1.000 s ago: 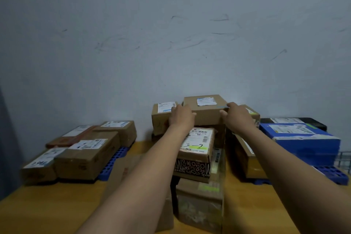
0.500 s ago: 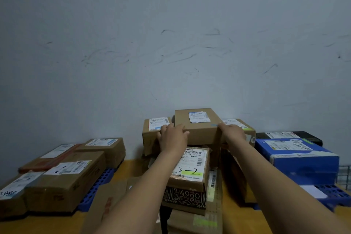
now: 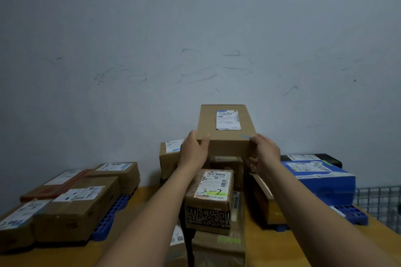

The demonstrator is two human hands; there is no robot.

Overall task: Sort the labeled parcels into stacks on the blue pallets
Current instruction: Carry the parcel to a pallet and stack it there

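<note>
Cardboard box (image 3: pixel 225 128) is held up over the middle pile at the far edge of the desk (image 3: pixel 147 193). The left grip (image 3: pixel 193 154) and the right grip (image 3: pixel 265 151) each clasp one near corner. It is better to support it from below and keep it level on the way to a pallet (image 3: pixel 110 214). The desk is wooden, with a scuffed grey wall (image 3: pixel 195 50) behind.

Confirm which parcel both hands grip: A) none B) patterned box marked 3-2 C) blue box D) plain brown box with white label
D: the left hand and right hand grip the plain brown box at its near corners.
</note>
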